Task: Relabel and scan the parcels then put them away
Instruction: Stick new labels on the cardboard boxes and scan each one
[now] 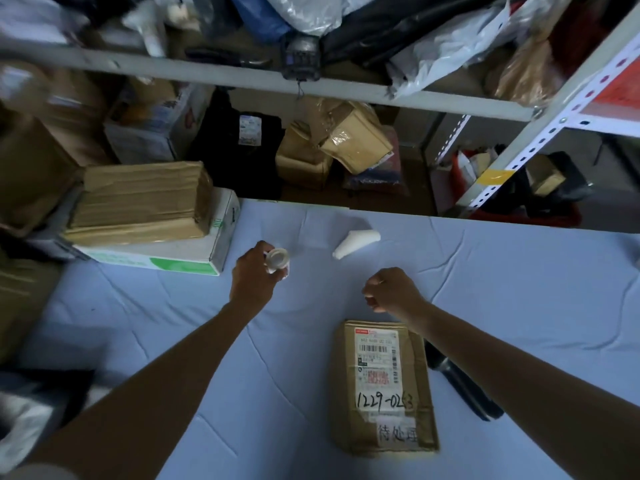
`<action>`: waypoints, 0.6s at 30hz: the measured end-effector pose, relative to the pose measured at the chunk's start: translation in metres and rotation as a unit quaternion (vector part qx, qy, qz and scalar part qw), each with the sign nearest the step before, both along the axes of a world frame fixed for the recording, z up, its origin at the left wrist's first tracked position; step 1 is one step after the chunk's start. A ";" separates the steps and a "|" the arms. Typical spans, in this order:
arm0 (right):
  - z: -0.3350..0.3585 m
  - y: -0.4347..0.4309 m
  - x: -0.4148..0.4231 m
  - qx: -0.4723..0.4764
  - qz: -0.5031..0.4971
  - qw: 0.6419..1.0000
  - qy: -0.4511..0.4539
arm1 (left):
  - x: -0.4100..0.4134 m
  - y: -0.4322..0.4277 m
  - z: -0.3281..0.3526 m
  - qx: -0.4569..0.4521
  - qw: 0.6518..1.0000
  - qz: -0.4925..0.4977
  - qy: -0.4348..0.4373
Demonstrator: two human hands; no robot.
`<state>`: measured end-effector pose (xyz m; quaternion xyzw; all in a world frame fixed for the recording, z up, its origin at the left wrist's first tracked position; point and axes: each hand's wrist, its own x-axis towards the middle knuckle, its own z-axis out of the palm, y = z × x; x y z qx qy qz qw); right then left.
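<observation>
Head view is looking down over both forearms. Nearest the person, a flat brown parcel [382,388] is lying label-up on the blue-covered table [519,289]. Its barcode and handwritten number are facing the camera, likely so the old label can be read and covered. A long dark object [462,388] is lying just beside the parcel's right edge, partly under the right forearm; it is too dim to say what it is. Beyond the parcel's top edge the right hand [391,291] is hovering with its fingers curled into a fist, and nothing is showing inside it. Further left, the left hand [254,275] is gripping a small white roll [278,259] with its open end tilted toward the camera. I judge this to be label stock being readied for a fresh sticker. Past the hands a white cone-shaped thing [356,242] is lying on the cloth, apart from both. At the table's far left a brown box [142,202] is sitting on a white-and-green carton [194,251], both probably waiting their turn. Behind them, metal shelving [242,81] is holding crowded parcels and bags, and this parcel is presumably going there afterwards.
</observation>
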<state>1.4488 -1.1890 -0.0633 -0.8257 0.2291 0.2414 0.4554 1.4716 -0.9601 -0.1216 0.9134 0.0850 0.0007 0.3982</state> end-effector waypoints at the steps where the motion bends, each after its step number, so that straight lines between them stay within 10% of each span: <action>1: 0.004 0.003 -0.005 0.004 0.020 1.000 -0.012 | -0.009 -0.003 0.007 -0.008 1.000 -0.008 -0.007; 18: 0.059 0.001 -0.094 0.131 0.133 0.978 -0.090 | -0.152 -0.067 0.100 -0.158 0.983 -0.079 -0.050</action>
